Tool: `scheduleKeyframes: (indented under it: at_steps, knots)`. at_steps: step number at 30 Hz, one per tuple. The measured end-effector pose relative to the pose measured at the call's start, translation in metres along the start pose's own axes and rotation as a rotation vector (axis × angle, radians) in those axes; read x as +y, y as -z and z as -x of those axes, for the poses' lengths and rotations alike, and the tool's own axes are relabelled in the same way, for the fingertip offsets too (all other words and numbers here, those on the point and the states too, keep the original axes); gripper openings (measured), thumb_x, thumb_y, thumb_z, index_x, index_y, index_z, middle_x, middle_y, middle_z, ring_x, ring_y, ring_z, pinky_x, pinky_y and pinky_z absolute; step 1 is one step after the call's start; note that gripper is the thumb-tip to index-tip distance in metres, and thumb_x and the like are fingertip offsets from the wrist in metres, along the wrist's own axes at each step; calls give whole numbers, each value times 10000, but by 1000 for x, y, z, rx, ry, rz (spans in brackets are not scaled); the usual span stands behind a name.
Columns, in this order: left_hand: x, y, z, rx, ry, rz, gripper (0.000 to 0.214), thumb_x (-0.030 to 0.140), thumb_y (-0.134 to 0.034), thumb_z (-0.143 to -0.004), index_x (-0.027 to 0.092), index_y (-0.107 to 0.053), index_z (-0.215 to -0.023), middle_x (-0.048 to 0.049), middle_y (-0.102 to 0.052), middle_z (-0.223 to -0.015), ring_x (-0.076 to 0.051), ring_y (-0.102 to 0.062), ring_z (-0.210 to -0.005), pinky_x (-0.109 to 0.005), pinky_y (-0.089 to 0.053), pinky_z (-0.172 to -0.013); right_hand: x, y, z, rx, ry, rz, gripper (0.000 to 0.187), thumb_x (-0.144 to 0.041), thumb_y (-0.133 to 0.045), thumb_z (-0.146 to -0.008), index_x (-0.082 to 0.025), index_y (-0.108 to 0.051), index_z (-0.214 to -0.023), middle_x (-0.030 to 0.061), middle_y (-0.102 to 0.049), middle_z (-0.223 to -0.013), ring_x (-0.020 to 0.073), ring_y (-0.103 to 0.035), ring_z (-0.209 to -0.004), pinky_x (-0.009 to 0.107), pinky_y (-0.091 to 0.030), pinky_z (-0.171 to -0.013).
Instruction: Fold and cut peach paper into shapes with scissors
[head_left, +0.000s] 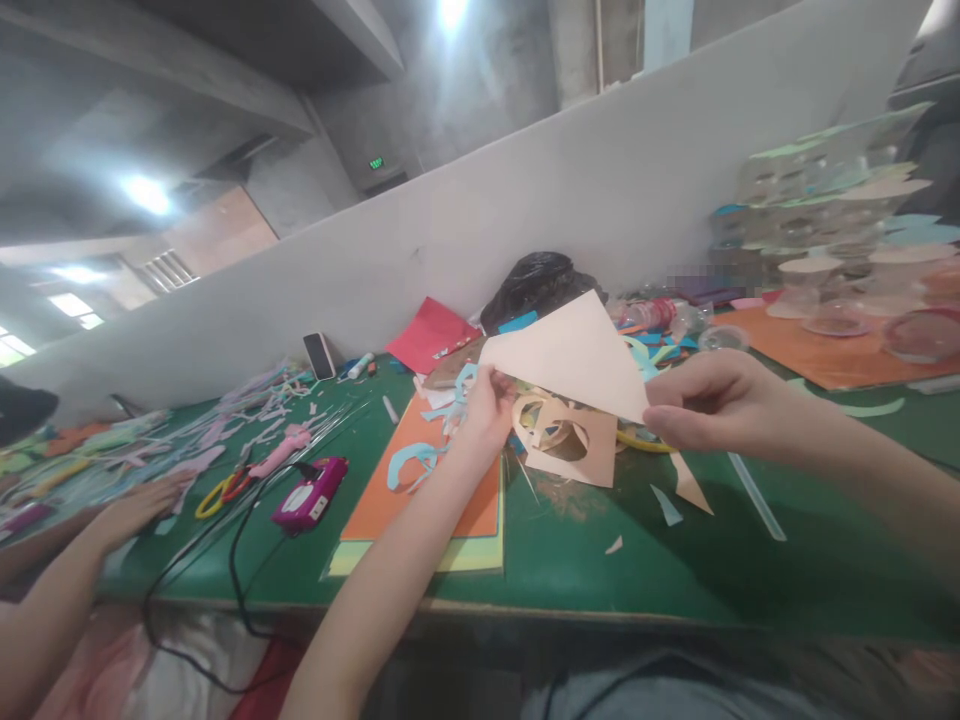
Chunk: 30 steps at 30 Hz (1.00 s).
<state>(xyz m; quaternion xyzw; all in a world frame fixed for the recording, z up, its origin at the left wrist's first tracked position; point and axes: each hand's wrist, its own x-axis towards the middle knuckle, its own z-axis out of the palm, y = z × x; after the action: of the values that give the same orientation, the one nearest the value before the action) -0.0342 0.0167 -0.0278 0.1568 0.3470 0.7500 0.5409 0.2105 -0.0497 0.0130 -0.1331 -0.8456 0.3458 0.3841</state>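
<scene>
"Green-topped table (pixel 555 585), strewn with coloured paper scraps (pixel 667 506). What's above it?"

"Plain cream paper sheet (pixel 574 355): left hand (pixel 491 408) fingers pinch its left corner, right hand (pixel 697 402) fingers its lower right."

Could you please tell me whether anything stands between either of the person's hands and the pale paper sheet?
Nothing visible does: the left hand and right hand both hold the pale sheet directly, at opposite ends.

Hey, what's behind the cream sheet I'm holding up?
A black plastic bag and a blue scrap show past its upper edge; the cream sheet covers the rest.
</scene>
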Motion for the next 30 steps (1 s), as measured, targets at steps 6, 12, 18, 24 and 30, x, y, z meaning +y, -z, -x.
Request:
scheduleKeyframes:
  at_steps: [6, 12, 18, 24, 30]
  knots:
    - [5, 0, -3, 55, -31, 4, 225, 50, -551, -878, 156, -483, -691, 78, -482, -559, -11, -457, -462, -111, -382, -504, -7, 13, 9, 138, 8, -151, 592, -479, -630, -928, -162, -407, -480, -38, -366, -444, 48, -339, -412, 219, -233, -387]
    - [5, -1, 2, 69, -17, -24, 244, 44, -520, -889, 150, -506, -670, 68, -497, -551, -16, -456, -472, -113, -420, -545, -12, 39, 10, 461, 4, -284, 696, -500, -698, -848, -163, -274, -411, -44, -242, -329, 52, -314, -326, 277, -321, -386]
    - [-5, -6, 20, -66, 35, -122, 199, 133, -572, -890, 149, -534, -696, 45, -536, -603, -42, -508, -522, -173, -472, -617, 1, 38, 1, 538, 47, -256, 604, -420, -652, -901, -184, -336, -442, -59, -249, -382, 48, -302, -351, 279, -363, -410]
    - [-15, -8, 41, -243, -32, -286, 217, 257, -650, -865, 164, -528, -711, 41, -538, -642, -79, -560, -600, -272, -526, -738, 16, 27, 3, 497, 87, -219, 386, -320, -676, -862, -197, -571, -512, -10, -533, -545, 115, -532, -516, 311, -470, -527]
    - [-21, -5, 49, -384, -165, -422, 358, 446, -686, -842, 175, -523, -676, 8, -564, -689, -122, -604, -717, -306, -511, -781, 18, 14, 3, 643, 47, 37, 315, -295, -615, -905, -217, -639, -601, 2, -668, -958, 183, -653, -995, 344, -505, -843]
